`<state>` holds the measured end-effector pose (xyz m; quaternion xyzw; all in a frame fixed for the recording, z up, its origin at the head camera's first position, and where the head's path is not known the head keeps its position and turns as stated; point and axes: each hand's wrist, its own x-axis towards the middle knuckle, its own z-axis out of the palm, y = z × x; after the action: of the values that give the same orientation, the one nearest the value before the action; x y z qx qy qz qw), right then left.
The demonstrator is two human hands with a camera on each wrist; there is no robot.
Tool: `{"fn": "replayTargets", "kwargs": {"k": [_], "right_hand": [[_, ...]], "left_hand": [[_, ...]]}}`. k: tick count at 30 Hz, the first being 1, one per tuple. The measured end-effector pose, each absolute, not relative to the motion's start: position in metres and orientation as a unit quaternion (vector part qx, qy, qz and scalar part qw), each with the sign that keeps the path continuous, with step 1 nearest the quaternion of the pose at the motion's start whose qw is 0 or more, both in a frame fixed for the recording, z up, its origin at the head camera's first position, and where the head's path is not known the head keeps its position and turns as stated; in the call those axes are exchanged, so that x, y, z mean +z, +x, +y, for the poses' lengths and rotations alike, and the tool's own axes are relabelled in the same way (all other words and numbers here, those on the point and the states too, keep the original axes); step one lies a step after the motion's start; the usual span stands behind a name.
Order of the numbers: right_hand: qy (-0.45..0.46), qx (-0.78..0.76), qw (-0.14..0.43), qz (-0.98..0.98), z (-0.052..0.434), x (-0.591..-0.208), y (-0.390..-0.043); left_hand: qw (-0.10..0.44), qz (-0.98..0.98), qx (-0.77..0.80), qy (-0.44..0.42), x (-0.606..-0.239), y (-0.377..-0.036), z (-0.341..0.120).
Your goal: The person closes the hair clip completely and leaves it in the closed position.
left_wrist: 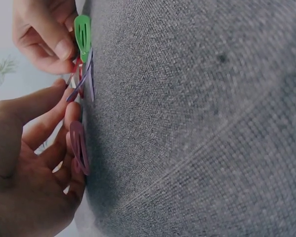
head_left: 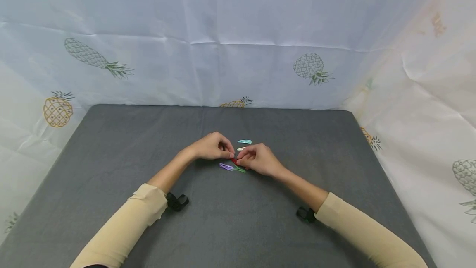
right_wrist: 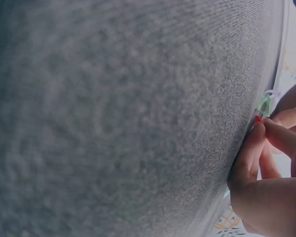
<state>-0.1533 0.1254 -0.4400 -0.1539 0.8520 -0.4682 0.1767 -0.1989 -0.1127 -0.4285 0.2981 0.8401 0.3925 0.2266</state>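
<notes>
Head view puts the red clip [head_left: 234, 161] between both hands: I have the left hand [head_left: 215, 146] pinching it from its left and the right hand [head_left: 260, 159] pinching it from its right, fingertips nearly meeting. Just on its near side I see the purple clip [head_left: 226, 167] and the green clip [head_left: 241, 171], touching; beyond it lie the cream clip [head_left: 241, 149], partly covered by the right hand, and the teal clip [head_left: 244, 141], farther off. These lie on the grey table [head_left: 241, 226], with the pineapple curtain [head_left: 148, 11] well behind the red clip. Left wrist view gives me the green and purple clips in front of the red clip, partly hiding it, and a pink clip [left_wrist: 78, 148] away from it at the left hand's fingers; I can't tell whether it touches them. Right wrist view shows me the red clip, small, at the tips of the right hand's pinch, the green clip just past it.
</notes>
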Motion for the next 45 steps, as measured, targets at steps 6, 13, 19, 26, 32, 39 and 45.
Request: {"fn": "replayTargets", "kwargs": {"k": [6,13,19,26,32,39,45], "right_hand": [[-0.168,-0.454,0.174,0.857,0.1248,-0.4406,-0.1536],[-0.188,-0.431,0.16,0.868,0.124,-0.4422,-0.1555],[-0.194,-0.416,0.153,0.875,0.1225,-0.4429,-0.1565],[-0.208,-0.41,0.15,0.875,0.122,-0.443,-0.1561],[-0.214,-0.412,0.151,0.873,0.1224,-0.4423,-0.1559],[-0.217,-0.404,0.16,0.874,0.1221,-0.4418,-0.1559],[-0.228,-0.388,0.182,0.874,0.1227,-0.4381,-0.1543]], "left_hand": [[0.238,0.835,0.392,0.305,-0.4297,-0.1995,-0.1157],[0.248,0.829,0.395,0.31,-0.4314,-0.1999,-0.1183],[0.249,0.827,0.397,0.312,-0.4315,-0.1982,-0.1179],[0.25,0.828,0.394,0.311,-0.4311,-0.1986,-0.1177],[0.256,0.83,0.39,0.307,-0.4309,-0.1986,-0.1172],[0.257,0.831,0.385,0.309,-0.4303,-0.1973,-0.1171],[0.261,0.825,0.383,0.325,-0.4305,-0.1975,-0.1163]]}}
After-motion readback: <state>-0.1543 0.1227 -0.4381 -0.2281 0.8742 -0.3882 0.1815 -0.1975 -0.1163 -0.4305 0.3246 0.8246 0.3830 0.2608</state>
